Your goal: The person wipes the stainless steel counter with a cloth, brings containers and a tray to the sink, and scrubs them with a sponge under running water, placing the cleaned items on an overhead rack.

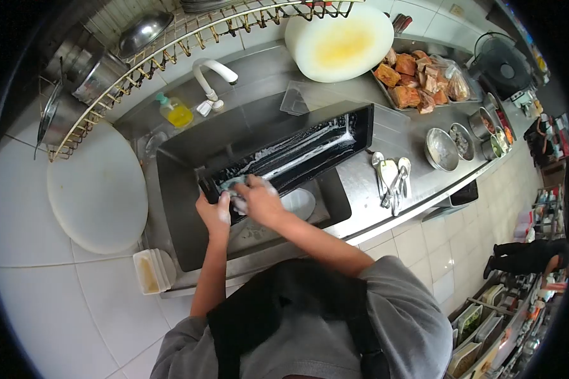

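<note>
A long black plastic bin [310, 155] lies tilted across the steel sink [171, 221], its inside streaked with white suds. Its far end rests over the counter at the right. My left hand [215, 215] grips the rim at the near left end, thumb on the wall. My right hand [262, 201], foamy at the fingers, presses a soapy sponge [234, 183] into that same end; fingers and foam hide most of the sponge. Beneath the bin, a pale oval dish [300, 203] sits in the sink.
Behind the sink are a white faucet [210, 88] and a soap bottle [176, 112]. Spoons [393, 183], metal bowls [441, 150] and a tray of meat chunks [414, 79] occupy the right counter. A wire rack [189, 44] hangs above. Another person [528, 256] stands far right.
</note>
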### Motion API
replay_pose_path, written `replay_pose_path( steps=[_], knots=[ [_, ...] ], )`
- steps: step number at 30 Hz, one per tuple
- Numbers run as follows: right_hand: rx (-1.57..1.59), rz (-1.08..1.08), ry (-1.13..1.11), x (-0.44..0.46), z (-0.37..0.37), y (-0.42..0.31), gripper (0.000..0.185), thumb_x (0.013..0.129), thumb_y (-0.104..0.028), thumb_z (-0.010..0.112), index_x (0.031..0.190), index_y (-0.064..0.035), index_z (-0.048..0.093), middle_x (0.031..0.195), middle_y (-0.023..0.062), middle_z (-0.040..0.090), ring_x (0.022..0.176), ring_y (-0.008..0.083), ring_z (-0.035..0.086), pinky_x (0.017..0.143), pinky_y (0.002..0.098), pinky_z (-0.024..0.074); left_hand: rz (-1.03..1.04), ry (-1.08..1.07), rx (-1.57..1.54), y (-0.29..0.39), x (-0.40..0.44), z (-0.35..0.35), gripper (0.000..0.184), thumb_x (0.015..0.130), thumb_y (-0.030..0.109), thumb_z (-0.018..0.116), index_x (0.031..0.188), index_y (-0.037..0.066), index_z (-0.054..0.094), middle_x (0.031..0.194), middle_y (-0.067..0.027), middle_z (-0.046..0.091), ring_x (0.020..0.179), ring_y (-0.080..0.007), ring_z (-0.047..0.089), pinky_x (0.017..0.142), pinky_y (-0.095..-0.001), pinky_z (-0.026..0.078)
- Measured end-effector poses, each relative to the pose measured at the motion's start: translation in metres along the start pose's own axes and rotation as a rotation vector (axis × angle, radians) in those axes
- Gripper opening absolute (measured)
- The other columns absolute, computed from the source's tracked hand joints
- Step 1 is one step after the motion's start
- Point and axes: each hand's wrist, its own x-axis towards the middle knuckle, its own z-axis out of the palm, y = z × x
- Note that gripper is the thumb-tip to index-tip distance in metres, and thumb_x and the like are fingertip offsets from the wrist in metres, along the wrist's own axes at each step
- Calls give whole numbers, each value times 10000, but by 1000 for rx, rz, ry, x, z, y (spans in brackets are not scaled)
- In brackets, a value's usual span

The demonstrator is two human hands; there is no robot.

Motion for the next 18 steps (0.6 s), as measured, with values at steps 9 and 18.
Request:
replay_pose_path(
  steps=[9,18],
  knots=[
    [-432,304,244,-30,-87,234,327,735,-66,618,1057,-92,670,987,177,586,942,364,547,871,431,445,38,23,84,7,1,-2,187,789,86,667,906,-47,610,797,-11,621,730,-83,531,666,-245,436],
    [72,51,-67,2,28,-6,263,760,-115,637,1016,-54,642,1031,187,619,971,377,601,863,443,475,-308,91,-211,-26,10,1,651,929,550,479,1142,-62,542,1099,-60,529,985,-138,459,894,-277,372]
  ],
)
